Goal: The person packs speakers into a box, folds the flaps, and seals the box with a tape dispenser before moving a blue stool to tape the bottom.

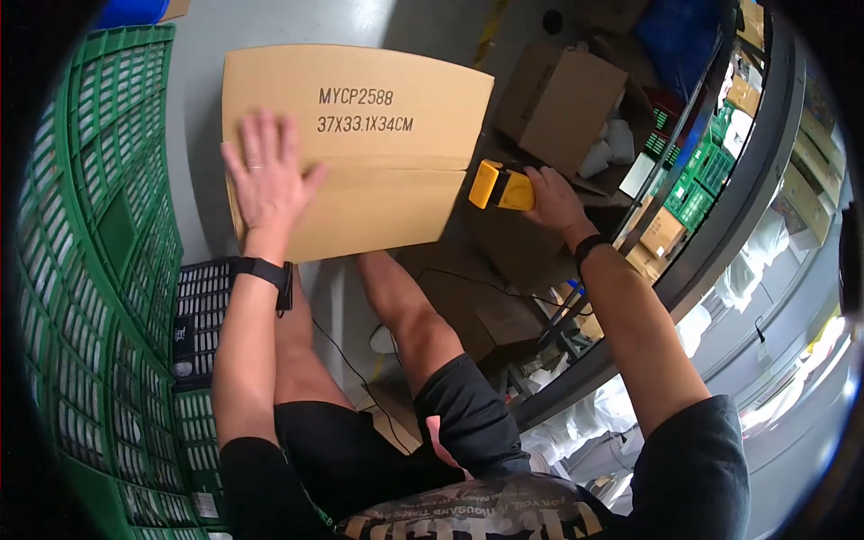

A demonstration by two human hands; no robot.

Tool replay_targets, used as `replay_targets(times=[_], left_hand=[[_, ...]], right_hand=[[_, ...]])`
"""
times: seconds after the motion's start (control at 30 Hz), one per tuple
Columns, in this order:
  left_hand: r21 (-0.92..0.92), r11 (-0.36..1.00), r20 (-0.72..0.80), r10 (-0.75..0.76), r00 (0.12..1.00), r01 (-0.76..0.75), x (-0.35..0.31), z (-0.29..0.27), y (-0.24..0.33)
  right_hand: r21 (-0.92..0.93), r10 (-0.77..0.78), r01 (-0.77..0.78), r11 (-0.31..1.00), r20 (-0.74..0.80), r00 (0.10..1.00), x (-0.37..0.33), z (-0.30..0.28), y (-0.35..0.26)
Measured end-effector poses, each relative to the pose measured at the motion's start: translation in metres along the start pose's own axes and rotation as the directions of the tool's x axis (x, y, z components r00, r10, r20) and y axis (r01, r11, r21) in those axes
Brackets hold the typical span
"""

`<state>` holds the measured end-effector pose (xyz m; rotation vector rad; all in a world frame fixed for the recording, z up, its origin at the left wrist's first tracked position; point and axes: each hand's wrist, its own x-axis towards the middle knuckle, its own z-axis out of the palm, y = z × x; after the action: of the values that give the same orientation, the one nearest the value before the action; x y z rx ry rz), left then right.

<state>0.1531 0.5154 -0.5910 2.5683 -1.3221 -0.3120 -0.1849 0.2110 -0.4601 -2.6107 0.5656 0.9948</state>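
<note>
Straddling right edge of carton (378, 148): hands (268, 184) (553, 202), yellow tool (515, 191) just outside.

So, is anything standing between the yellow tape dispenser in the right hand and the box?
Nothing visible: the tape dispenser, held in the right hand, sits just off the right edge of the box. The left hand lies at the box's left side, clear of that edge.
</note>
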Motion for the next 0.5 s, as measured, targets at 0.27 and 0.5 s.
replay_targets(times=[0.27,0.5], left_hand=[[-0.037,0.851,0.355,0.502,0.789,-0.525,0.000,0.030,0.126],[-0.059,0.732,0.306,0.660,0.686,-0.678,0.006,0.044,0.184]], right_hand=[[0.056,0.023,-0.027,0.998,0.061,0.998,0.004,0.003,0.007],[0.101,-0.056,0.056,0.993,0.002,0.998,0.009,0.022,0.022]])
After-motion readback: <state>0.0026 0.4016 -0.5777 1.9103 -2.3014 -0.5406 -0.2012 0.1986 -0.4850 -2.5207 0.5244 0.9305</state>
